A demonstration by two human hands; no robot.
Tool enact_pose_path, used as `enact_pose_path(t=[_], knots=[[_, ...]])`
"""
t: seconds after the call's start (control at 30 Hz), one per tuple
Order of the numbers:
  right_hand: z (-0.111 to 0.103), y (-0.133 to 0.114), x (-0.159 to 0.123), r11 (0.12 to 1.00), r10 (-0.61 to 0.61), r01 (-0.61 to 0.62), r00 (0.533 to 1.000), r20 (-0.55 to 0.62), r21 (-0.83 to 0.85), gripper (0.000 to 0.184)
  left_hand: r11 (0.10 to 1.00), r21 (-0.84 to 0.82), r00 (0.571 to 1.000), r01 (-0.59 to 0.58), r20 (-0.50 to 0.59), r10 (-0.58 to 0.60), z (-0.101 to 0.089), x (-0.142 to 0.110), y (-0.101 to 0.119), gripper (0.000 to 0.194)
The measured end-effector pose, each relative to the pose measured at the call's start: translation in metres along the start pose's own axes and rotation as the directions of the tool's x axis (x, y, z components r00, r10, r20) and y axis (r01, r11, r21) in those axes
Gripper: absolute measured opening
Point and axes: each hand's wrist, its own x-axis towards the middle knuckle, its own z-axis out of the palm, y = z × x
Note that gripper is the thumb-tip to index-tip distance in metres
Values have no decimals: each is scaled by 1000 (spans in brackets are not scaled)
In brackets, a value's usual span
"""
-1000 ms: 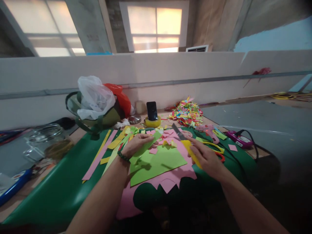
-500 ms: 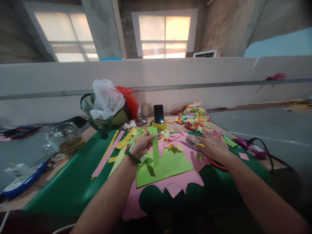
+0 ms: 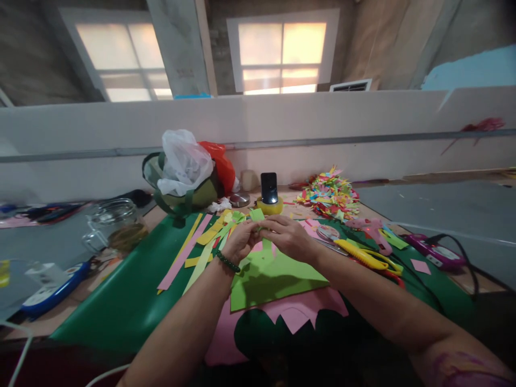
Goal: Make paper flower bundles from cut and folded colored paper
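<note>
Centre frame: left hand (image 3: pixel 242 242) and right hand (image 3: pixel 287 236) meet, both pinching one green paper strip (image 3: pixel 258 216) above the green sheet (image 3: pixel 274 277), fingertips close as if to fold it; yellow scissors (image 3: pixel 365 257) lie idle right

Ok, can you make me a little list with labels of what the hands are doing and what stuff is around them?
left hand: pinches the green paper strip
right hand: pinches the same strip from the other side
under the hands: light green sheet on a pink sheet
right of the hands: yellow scissors, lying free
left of the hands: loose paper strips
behind: phone upright in a tape roll, scrap pile
</note>
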Motion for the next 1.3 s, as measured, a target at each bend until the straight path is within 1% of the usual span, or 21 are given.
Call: enact_pose_path(t=[0.07,0.23,0.37,0.47,0.57,0.63,0.7,0.73,0.77,0.8,0.87,0.9,0.93,0.97,1.0,1.07,1.13,1.2,1.23,1.3], knots=[[-1,2,-4,1000,1,0,1000,-29,29,26,1000,-14,1000,19,-1,-19,2,-2,1,23],[-2,4,-6,994,39,-36,999,-30,108,33,997,-28,997,76,-31,-77,6,-7,6,27],[-1,5,-7,995,26,-26,1000,-1,92,30,995,-28,993,99,-62,-101,7,-7,8,33],[-1,8,-10,986,58,-53,998,-29,157,30,995,-17,991,102,-79,-103,7,-7,7,35],[-5,16,-16,966,109,-90,992,-67,244,28,995,6,992,97,-86,-96,6,-8,8,38],[-11,23,-19,956,163,-140,984,-72,258,28,995,49,995,83,-65,-80,5,-9,9,35],[-17,30,-20,933,280,-251,957,-82,258,26,991,115,997,70,-28,-67,4,-9,10,30],[-19,33,-20,906,362,-327,927,-92,270,24,987,149,998,65,-10,-64,4,-10,11,29],[-21,35,-20,862,460,-415,882,-102,292,21,982,177,998,62,4,-64,3,-10,11,27],[-22,37,-20,801,560,-504,821,-108,325,21,978,199,998,59,12,-62,2,-10,10,26],[-23,41,-20,658,724,-639,682,-102,398,27,972,227,998,56,19,-62,0,-9,10,23],[-23,42,-20,592,778,-683,623,-83,428,31,970,235,998,56,27,-64,-1,-8,9,22],[-22,43,-20,536,814,-709,579,-56,457,34,969,242,997,58,37,-69,-2,-8,9,19],[-21,44,-20,486,836,-720,547,-25,495,36,967,250,996,57,48,-72,-4,-7,8,16],[-20,45,-20,434,852,-718,523,10,545,38,964,261,996,53,61,-71,-5,-6,8,13],[-18,47,-19,300,871,-687,480,103,662,42,953,299,993,48,86,-77,-7,-5,6,7],[-18,47,-17,152,866,-647,451,215,747,45,928,369,990,53,102,-97,-9,-4,5,7],[-19,44,-15,32,838,-630,439,323,776,45,880,472,988,50,105,-112,-9,-4,4,10],[-19,43,-14,-11,821,-628,439,366,778,44,850,526,990,29,102,-96,-8,-4,3,9],[-20,39,-12,-67,790,-626,442,425,777,41,798,600,996,-58,85,9,-7,-4,4,8]])
